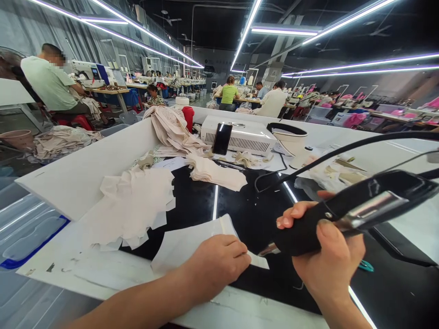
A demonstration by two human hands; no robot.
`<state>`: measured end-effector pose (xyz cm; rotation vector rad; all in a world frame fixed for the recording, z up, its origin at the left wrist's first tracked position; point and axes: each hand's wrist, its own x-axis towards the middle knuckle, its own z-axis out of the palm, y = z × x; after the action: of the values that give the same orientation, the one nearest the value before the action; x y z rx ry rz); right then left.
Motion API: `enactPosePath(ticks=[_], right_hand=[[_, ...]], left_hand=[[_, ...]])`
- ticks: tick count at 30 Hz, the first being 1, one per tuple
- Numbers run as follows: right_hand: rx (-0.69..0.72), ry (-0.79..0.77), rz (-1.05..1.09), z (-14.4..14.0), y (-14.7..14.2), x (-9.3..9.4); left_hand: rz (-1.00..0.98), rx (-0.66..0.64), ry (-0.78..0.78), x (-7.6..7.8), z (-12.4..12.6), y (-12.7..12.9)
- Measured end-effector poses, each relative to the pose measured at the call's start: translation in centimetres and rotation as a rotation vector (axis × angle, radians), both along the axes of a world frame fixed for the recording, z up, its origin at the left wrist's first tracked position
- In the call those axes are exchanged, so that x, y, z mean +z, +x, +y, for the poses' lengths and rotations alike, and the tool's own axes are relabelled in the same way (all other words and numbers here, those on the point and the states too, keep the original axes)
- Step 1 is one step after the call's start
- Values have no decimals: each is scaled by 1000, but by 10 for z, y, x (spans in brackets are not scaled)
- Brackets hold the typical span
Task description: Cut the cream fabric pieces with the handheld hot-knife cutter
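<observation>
My right hand (pixel 329 256) is wrapped round a black corded handheld tool (pixel 308 226) with a metal lever on its side and a narrow metal tip. The tip points down and left, close to the edge of a pale fabric piece (pixel 185 240) lying on the black work surface (pixel 255 205). On that fabric rests my left hand (pixel 219 262), fingers curled together at its right edge; the thumb is mostly hidden. To the left lies a spread of pale cut pieces (pixel 133 201). A neat stack of cream pieces (pixel 217 171) sits farther back.
Behind the stack, a phone (pixel 222 138) leans on a white vented box (pixel 252 132). A heap of cream fabric (pixel 173 128) stands left of it. The tool's black cable (pixel 336 148) arcs overhead at right. White boards (pixel 85 160) wall the table. Several people sit at sewing stations beyond.
</observation>
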<state>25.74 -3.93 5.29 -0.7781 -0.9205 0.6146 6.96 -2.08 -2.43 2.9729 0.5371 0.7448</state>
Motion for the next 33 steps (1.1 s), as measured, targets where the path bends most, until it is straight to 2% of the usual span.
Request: enactPosePath(ticks=[13,18,23,33], right_hand=[[-18,5,-13,-2,5,-3],[47,29,36,-5,0,0],[117,53,15,-9,-9,-5],[119,34,-3,-9,-9,-8]], left_hand=[[-16,-9,-56,-2,2,-1],[-15,-5,-95,1,1,-2],[-6,-3,-118,1,2,-2],[-53,-14,-127,-1,3,-7]])
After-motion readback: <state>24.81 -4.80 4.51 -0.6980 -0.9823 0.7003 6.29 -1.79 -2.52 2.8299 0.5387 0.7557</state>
